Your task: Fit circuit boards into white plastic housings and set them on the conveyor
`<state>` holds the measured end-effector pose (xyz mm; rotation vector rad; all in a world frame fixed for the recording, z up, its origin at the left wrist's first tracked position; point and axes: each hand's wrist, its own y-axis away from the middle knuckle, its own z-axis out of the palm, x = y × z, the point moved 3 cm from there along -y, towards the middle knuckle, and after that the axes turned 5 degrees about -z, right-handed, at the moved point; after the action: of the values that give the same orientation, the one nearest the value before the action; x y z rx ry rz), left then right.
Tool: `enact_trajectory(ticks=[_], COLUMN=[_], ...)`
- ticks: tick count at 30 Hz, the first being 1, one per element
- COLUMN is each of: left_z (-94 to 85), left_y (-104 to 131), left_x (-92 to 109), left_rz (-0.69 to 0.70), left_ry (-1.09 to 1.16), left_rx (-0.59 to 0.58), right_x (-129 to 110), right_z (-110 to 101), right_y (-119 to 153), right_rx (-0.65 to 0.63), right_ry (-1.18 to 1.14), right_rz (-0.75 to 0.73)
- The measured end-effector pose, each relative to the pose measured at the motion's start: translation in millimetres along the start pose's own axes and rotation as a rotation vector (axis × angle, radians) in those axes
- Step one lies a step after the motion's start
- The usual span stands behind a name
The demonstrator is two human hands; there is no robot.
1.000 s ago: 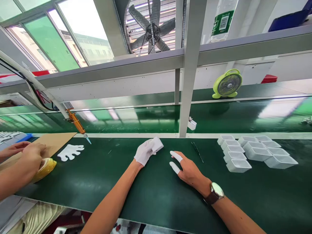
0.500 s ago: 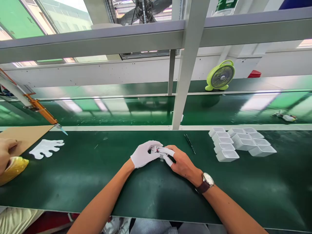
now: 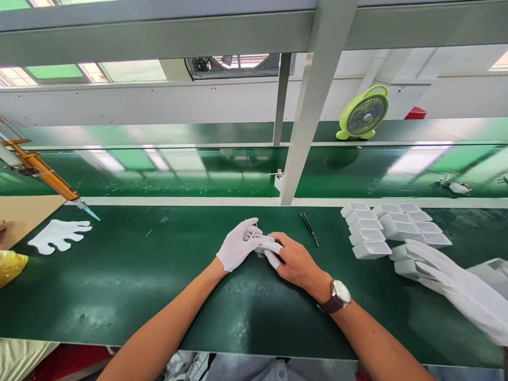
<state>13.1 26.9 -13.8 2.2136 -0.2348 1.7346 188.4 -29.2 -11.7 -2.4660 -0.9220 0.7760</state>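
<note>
A small white plastic casing (image 3: 262, 242) is held between both hands above the green bench; the fingers hide most of it, and a thin white strand shows at its top. My left hand (image 3: 237, 248), in a white glove, is closed around its left side. From the right, my right hand (image 3: 292, 259) pinches the casing, with white covers on some fingertips and a watch on the wrist. Black tweezers (image 3: 309, 229) lie on the bench beyond my right hand.
Rows of white open boxes (image 3: 371, 250) stand at the right. Beside them a co-worker's white-gloved hand (image 3: 456, 288) holds more boxes. At the left lie a white glove (image 3: 59, 235) and a yellow bag (image 3: 11, 266), under an orange syringe (image 3: 55, 180). A post (image 3: 305, 121) rises behind the bench.
A co-worker's gloved hand has come in from the right with white boxes. The hand at the far left has mostly withdrawn. A small white object now shows beside the post. My hands still hold the casing.
</note>
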Motion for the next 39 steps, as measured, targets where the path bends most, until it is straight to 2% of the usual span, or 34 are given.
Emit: enact_trajectory(ticks=[7,14,16,29,39], left_z=[3.7,-17.1,-21.6,-24.5,-27.2], left_y=[-1.4,1.8,3.1,2.6,4.8], left_x=[2.9,12.9,15.4,9.8,17.4], left_rz=[-0.057,-0.043,-0.035,-0.035,0.004], left_ry=[0.033,-0.209,-0.262,-0.185,-0.265], left_rx=[-0.002,-0.196,-0.215,-0.262,-0.165], right_x=[-1.8,-3.1,-3.2,-4.5,0.1], right_z=[0.9,-0.1,0.7,1.9,8.0], right_y=[-0.1,-0.9,-0.5,-3.3,2.9], right_rx=[-0.011,0.016,0.018,-0.069,-0.113], right_ry=[-0.002,-0.011,0.003,-0.030,0.017], right_rz=[0.022,0.004,0.007,0.075,0.037])
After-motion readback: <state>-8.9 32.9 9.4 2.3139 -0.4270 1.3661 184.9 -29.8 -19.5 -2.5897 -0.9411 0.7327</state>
